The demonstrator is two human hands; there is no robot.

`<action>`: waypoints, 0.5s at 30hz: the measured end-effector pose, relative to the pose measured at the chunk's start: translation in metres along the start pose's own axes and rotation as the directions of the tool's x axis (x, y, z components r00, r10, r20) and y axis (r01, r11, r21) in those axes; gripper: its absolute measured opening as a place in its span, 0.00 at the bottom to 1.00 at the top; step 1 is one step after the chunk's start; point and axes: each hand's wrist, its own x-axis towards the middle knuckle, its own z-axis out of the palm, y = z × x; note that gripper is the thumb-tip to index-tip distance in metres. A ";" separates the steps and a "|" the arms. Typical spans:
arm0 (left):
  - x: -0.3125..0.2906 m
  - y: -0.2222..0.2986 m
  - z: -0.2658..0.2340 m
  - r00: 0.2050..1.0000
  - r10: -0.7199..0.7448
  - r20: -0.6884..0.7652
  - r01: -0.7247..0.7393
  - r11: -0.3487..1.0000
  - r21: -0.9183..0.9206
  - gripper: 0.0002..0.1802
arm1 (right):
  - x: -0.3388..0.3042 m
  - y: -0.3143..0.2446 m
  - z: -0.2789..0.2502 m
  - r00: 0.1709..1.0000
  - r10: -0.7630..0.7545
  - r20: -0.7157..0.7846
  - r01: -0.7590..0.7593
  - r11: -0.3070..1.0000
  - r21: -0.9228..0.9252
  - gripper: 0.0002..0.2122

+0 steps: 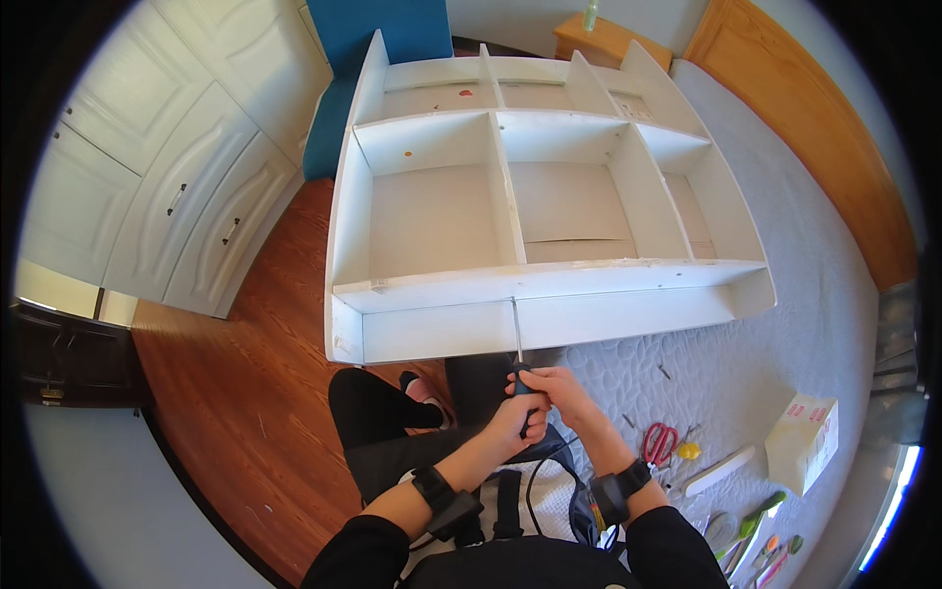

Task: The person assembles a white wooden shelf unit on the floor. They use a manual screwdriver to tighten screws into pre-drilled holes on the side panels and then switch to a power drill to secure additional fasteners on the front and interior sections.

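Both my hands are closed around a long screwdriver (519, 334) with a dark handle. My left hand (518, 420) wraps the lower handle, and my right hand (552, 386) grips its upper part near the shaft. The shaft points away from me, its tip meeting the near long board of a white shelf unit (432, 285) about mid-length. Whether the tip sits in a screw is too small to tell. The unit lies with its open compartments facing up, divided by several boards.
On the quilted grey bed (628, 378) at right lie red-handled scissors (659, 444), a yellow item (689, 451), a white box (803, 444) and several small tools. White cabinets (167, 167) stand left over wooden floor (235, 393). A blue chair (383, 39) is behind the unit.
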 end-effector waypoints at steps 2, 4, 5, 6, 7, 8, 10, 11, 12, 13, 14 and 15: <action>0.009 0.003 -0.011 0.942 -0.100 0.319 0.143 0.983 -0.115 0.10 | -0.001 -0.004 0.001 0.995 -0.014 -0.097 -0.009 0.972 -0.235 0.17; 0.013 0.002 -0.021 0.878 -0.065 0.474 0.138 0.983 -0.122 0.07 | -0.003 -0.005 0.001 0.997 -0.013 -0.073 -0.006 0.970 -0.244 0.17; 0.014 0.003 -0.025 0.852 -0.053 0.521 0.142 0.981 -0.133 0.06 | -0.003 -0.004 0.001 1.000 -0.018 0.013 0.019 0.998 -0.065 0.18; 0.014 0.004 -0.028 0.823 -0.040 0.567 0.147 0.979 -0.144 0.06 | -0.004 -0.003 0.001 0.996 -0.032 0.082 0.022 0.993 0.118 0.18; 0.014 0.006 -0.029 0.794 -0.043 0.606 0.174 0.972 -0.158 0.05 | -0.003 0.000 0.001 0.989 -0.028 0.143 -0.009 0.968 0.252 0.18; 0.012 0.007 -0.029 0.763 -0.044 0.645 0.200 0.965 -0.170 0.05 | -0.003 0.004 0.002 0.982 -0.025 0.189 -0.050 0.923 0.380 0.18; 0.008 0.010 -0.023 0.807 -0.078 0.586 0.202 0.968 -0.149 0.04 | 0.000 0.007 0.001 0.975 -0.036 0.217 -0.073 0.877 0.475 0.18; 0.003 0.009 -0.017 0.873 -0.111 0.475 0.188 0.975 -0.118 0.04 | 0.001 0.009 0.001 0.980 -0.040 0.197 -0.056 0.889 0.455 0.18; -0.002 0.010 -0.012 0.944 -0.131 0.302 0.168 0.980 -0.102 0.03 | 0.002 0.010 0.001 0.989 -0.016 0.146 -0.050 0.900 0.433 0.18; -0.007 0.005 -0.004 0.998 -0.043 0.045 0.043 0.999 0.005 0.04 | 0.003 0.009 0.001 0.987 -0.039 0.158 -0.027 0.918 0.395 0.18; -0.012 0.001 0.002 0.993 0.075 -0.091 -0.063 0.989 0.134 0.04 | 0.003 0.008 0.003 0.989 -0.036 0.140 -0.017 0.934 0.356 0.17; -0.018 -0.003 0.007 0.951 0.233 -0.206 -0.174 0.948 0.266 0.05 | 0.003 0.007 0.005 0.995 0.005 0.101 -0.036 0.950 0.309 0.17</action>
